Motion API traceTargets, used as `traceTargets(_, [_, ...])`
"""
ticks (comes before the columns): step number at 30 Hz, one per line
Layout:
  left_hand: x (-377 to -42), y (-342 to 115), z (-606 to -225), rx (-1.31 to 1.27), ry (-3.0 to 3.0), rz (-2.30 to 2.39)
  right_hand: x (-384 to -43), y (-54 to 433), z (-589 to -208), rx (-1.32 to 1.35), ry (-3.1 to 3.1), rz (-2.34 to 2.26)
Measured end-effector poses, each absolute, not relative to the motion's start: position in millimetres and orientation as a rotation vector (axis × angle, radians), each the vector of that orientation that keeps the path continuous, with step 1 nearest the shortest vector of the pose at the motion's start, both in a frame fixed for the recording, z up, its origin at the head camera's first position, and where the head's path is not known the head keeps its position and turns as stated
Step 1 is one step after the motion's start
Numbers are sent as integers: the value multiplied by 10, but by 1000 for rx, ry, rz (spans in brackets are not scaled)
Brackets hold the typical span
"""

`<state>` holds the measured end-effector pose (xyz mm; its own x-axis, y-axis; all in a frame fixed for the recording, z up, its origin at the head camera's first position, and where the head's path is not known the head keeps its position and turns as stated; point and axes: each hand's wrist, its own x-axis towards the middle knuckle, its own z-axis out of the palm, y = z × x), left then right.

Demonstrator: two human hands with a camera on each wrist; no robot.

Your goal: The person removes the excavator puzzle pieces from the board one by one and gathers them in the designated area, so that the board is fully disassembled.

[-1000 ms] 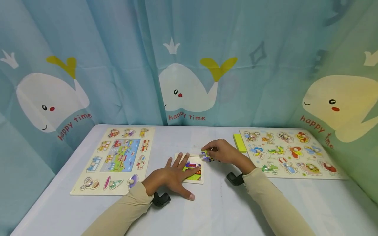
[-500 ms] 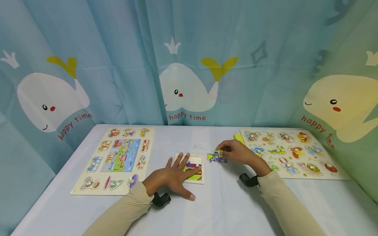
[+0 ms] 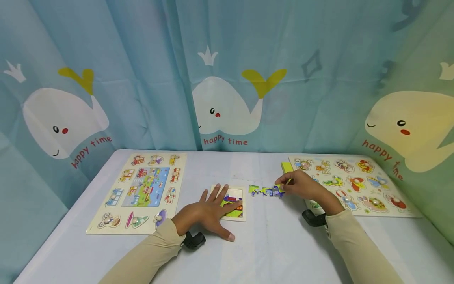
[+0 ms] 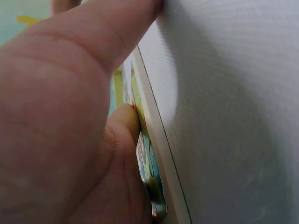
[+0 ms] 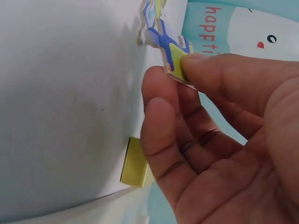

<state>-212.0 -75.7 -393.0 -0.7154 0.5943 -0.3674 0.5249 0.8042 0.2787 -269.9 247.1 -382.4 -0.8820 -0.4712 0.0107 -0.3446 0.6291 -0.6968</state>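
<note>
My left hand (image 3: 209,215) rests with spread fingers over a small wooden puzzle tray (image 3: 244,199), which is partly filled with a colourful picture. Part of that tray is hidden beneath the fingers. To its right, my right hand (image 3: 304,187) pinches a purple and yellow-green jigsaw piece (image 5: 176,60) between thumb and fingertips, tilted a little off the table. Two similar pieces lie just left of it in a row: a green one (image 3: 253,189) and a purple and yellow one (image 3: 267,192).
A large peg puzzle board with vehicles (image 3: 118,189) lies at the left. Another with insects (image 3: 340,185) lies at the right, partly behind the right hand. A yellow-green block (image 3: 286,167) sits beside it. A whale-print curtain (image 3: 227,59) hangs behind the table.
My right hand has moved right, away from the tray, with a piece in its fingers. The pieces now lie spread in a row. My left hand stays in place.
</note>
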Motion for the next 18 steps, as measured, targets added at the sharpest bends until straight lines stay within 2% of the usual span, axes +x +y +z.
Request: traceTargets(18, [-2128,-756,-3957,833,2549,210,-2658,2453,-3809,-525,2708,-945])
